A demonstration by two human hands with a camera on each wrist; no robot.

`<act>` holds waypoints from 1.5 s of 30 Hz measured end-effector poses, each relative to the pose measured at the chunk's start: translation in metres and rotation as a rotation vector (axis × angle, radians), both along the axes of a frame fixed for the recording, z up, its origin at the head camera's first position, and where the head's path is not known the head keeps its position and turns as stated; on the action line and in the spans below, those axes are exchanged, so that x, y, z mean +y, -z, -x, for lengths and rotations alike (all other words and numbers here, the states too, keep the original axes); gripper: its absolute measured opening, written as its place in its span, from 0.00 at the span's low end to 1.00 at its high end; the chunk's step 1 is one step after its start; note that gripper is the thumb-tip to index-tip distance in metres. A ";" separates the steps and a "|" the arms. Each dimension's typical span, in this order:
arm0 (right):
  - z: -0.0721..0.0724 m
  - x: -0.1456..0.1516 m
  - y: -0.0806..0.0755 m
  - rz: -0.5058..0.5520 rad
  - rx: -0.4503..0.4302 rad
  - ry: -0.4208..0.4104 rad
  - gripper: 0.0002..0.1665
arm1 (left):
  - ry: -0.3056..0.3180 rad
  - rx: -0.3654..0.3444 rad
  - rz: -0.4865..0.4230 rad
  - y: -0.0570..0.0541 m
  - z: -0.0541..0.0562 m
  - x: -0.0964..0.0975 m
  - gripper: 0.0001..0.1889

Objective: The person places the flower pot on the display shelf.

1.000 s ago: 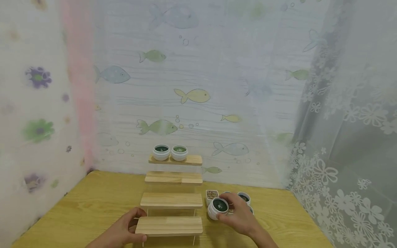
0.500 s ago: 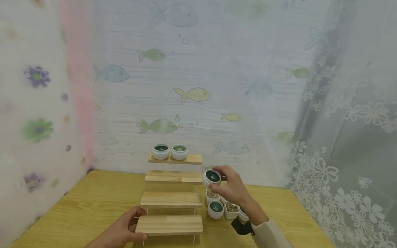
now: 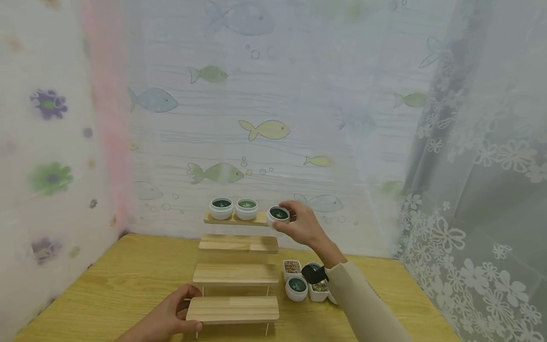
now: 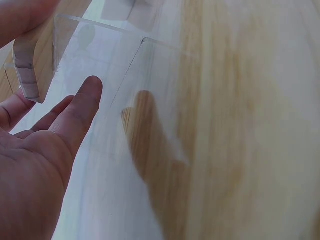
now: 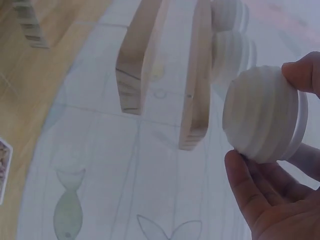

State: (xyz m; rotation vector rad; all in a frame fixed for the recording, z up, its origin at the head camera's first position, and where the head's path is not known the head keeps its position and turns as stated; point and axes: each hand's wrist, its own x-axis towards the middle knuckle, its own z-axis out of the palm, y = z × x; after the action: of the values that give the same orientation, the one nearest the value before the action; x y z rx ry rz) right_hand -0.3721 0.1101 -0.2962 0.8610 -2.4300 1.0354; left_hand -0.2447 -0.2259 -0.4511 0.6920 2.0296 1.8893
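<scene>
My right hand (image 3: 304, 223) pinches a small white ribbed pot (image 3: 278, 216), dark green inside, at the right end of the top board of a tiered wooden stand (image 3: 232, 309). In the right wrist view, thumb and fingers span the pot (image 5: 262, 115) beside the board's end (image 5: 196, 120). Two similar pots, one dark green inside (image 3: 221, 209) and one lighter green (image 3: 246, 209), sit on the top board's left part. My left hand (image 3: 171, 313) grips the left end of the lowest board, which shows between thumb and fingers in the left wrist view (image 4: 35, 65).
Right of the stand, on the wood-grain table (image 3: 128, 275), stand another round green-filled pot (image 3: 297, 288) and square white pots of speckled granules (image 3: 292, 268); my right forearm partly covers the group. A fish-patterned curtain (image 3: 265, 95) hangs close behind the stand.
My right hand has lifted the pot from the group at the right and carried it up and left to the top board. The left hand stays on the lowest board.
</scene>
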 end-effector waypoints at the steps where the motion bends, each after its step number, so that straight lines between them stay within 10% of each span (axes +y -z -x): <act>1: 0.003 -0.002 -0.001 -0.001 -0.008 0.000 0.29 | -0.002 0.000 0.000 0.000 0.000 0.000 0.27; 17: 0.033 -0.016 -0.003 -0.041 -0.082 0.033 0.35 | 0.006 -0.018 -0.013 0.001 0.001 0.000 0.26; 45: 0.031 -0.017 -0.002 -0.028 -0.161 0.053 0.46 | -0.008 -0.079 -0.041 0.002 0.001 0.000 0.27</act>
State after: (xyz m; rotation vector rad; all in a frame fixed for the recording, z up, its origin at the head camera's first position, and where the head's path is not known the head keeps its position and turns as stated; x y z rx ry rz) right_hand -0.4035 0.0931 -0.2941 0.7436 -2.5910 1.0909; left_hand -0.2460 -0.2255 -0.4532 0.6096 1.9535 1.9366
